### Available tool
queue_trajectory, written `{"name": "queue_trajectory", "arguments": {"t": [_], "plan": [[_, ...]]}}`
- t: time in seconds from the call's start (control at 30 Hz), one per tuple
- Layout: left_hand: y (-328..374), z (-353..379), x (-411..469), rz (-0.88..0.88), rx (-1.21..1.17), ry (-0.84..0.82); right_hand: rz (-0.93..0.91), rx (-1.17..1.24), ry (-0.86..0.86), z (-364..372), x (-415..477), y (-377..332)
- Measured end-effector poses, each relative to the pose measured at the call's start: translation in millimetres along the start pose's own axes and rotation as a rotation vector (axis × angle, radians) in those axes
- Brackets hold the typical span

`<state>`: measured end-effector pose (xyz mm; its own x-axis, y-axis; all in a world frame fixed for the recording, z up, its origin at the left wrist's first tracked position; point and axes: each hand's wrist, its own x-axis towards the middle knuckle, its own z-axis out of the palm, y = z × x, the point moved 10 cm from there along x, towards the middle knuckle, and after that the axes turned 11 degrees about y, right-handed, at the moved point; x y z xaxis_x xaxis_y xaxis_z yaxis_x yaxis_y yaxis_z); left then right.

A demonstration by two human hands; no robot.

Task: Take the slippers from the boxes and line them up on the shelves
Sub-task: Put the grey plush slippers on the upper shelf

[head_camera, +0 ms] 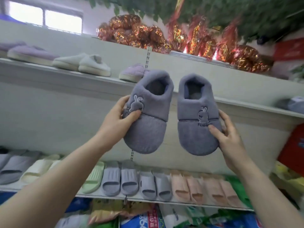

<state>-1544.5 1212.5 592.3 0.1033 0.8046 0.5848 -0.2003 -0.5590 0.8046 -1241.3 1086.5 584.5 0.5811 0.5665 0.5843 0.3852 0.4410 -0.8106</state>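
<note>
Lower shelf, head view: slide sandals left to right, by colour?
Grey pair → cream pair → green slide → blue-grey pair → lighter grey pair → pink pairs.

— Where are the two slippers?

— Side by side, apart, in front of the upper shelf [49, 74]. The left hand [117, 117] holds the left slipper [148, 116] by its outer edge, and the right hand [230, 137] holds the right slipper [197, 122] likewise.

— And on that shelf?

— Plush slippers [82, 64] to the left, behind the left one. Below, a row of slides [148, 185] lines the lower shelf [164, 201], with bags [148, 218] underneath
</note>
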Motion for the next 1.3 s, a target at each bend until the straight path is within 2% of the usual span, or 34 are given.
{"name": "queue_trajectory", "arguments": {"t": [0.13,0.3,0.5,0.57,0.67,0.77,0.87,0.93,1.03,1.13,1.23,1.3], "plan": [[15,36,71,-0.038,0.010,0.031,0.057,0.045,0.064,-11,55,-23],[15,96,148,-0.141,0.085,-0.049,0.163,0.015,0.139,-21,112,-31],[-13,175,182,-0.311,0.054,-0.155,0.382,-0.064,0.109,-33,155,-10],[-23,192,184,-0.357,0.045,-0.132,0.460,0.003,0.140,-37,160,-7],[-23,208,188,-0.354,0.002,-0.056,0.451,0.048,0.155,-42,174,-7],[-11,223,190,-0.210,0.035,-0.093,0.360,-0.009,0.032,-37,188,-9],[-1,231,182,0.009,0.224,-0.184,0.243,-0.135,-0.083,-35,197,-3],[0,236,181,0.142,0.374,-0.207,0.165,-0.229,-0.080,-36,204,-1],[4,244,182,0.372,0.648,-0.138,-0.012,-0.568,-0.062,-34,214,-2],[9,258,173,0.587,0.685,-0.098,-0.231,-0.833,-0.047,-20,221,-6],[-1,272,166,0.745,0.868,-0.082,-0.316,-0.912,-0.069,-4,227,4],[-4,274,168,0.756,0.898,-0.056,-0.322,-0.931,-0.079,0,234,13]]}}
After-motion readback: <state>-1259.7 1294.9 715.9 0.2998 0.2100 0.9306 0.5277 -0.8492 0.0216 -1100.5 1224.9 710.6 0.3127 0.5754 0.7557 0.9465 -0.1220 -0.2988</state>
